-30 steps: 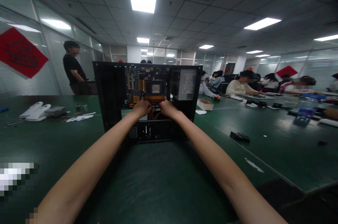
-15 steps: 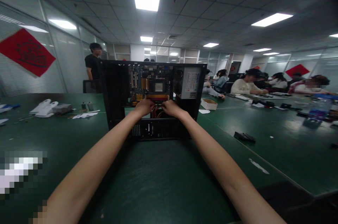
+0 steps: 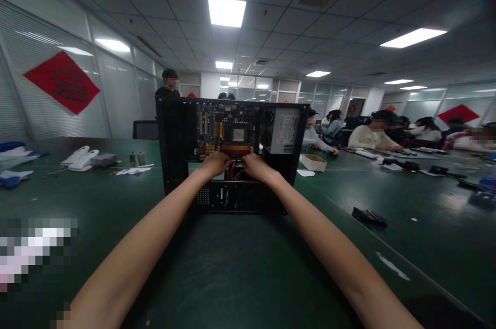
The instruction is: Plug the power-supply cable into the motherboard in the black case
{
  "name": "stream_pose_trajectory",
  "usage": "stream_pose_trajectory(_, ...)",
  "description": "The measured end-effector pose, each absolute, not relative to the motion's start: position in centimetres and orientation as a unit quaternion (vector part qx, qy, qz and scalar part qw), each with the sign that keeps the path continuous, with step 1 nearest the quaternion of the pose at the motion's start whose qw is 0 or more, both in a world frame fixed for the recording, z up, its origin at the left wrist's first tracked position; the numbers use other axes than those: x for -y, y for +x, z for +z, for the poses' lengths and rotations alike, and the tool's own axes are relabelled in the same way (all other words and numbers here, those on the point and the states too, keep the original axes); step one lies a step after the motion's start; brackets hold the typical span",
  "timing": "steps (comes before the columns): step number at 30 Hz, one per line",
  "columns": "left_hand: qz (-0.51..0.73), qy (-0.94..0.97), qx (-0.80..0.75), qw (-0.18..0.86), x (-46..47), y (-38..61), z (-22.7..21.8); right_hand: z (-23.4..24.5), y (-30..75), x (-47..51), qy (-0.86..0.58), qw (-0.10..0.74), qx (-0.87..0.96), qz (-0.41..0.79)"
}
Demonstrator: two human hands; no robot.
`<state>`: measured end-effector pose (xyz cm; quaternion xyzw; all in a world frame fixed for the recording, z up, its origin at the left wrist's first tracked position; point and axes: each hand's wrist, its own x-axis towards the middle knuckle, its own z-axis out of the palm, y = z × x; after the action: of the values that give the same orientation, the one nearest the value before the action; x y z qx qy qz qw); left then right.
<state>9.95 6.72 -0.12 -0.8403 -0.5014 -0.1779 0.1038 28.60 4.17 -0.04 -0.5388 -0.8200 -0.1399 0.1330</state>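
Fingers on both hands are curled in tight, tips down at the orange memory slots [image 3: 235, 149]; whether they pinch anything, I cannot tell. The left hand [image 3: 215, 162] is at the slots' left end and the right hand [image 3: 256, 166] at the right end, close together, with red cables [image 3: 234, 172] just below between them. It all sits inside the open computer case [image 3: 170, 153], upright on the green table [image 3: 232, 272]. The motherboard [image 3: 217, 125] faces us, with the power supply [image 3: 285, 132] to its right. Further out, a cardboard box [image 3: 313, 162] lies right of the case, white items [image 3: 83, 157] lie left, and seated people [image 3: 368, 135] work along the far right.
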Motion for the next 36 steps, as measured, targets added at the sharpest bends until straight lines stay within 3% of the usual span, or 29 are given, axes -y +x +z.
stream_pose_trajectory(4, -0.218, -0.835, 0.492, 0.118, -5.4, 9.5, 0.4, -0.2, 29.1, -1.5, -0.503, 0.149, 0.829, -0.194)
stream_pose_trajectory(9, -0.264, -0.839, 0.462, 0.112, -3.0, 9.0, 0.3, -3.1, 34.6, 2.4, -0.355, 0.098, 0.860, -0.353)
stream_pose_trajectory(14, -0.248, -0.838, 0.472, 0.118, 0.2, 9.7, -1.6, -4.5, 40.8, 3.0, -0.240, 0.148, 0.821, -0.496)
stream_pose_trajectory(18, -0.250, -0.797, 0.534, 0.129, 1.3, 10.5, -2.1, -4.5, 41.3, 2.3, -0.231, 0.178, 0.812, -0.506)
stream_pose_trajectory(29, -0.324, -0.735, 0.595, 0.014, -2.5, 8.8, -0.8, -4.1, 37.5, 3.8, -0.259, 0.198, 0.812, -0.484)
stream_pose_trajectory(36, -0.410, -0.762, 0.501, -0.024, -5.3, 5.4, -1.7, -3.6, 31.7, 8.1, -0.270, 0.170, 0.812, -0.489)
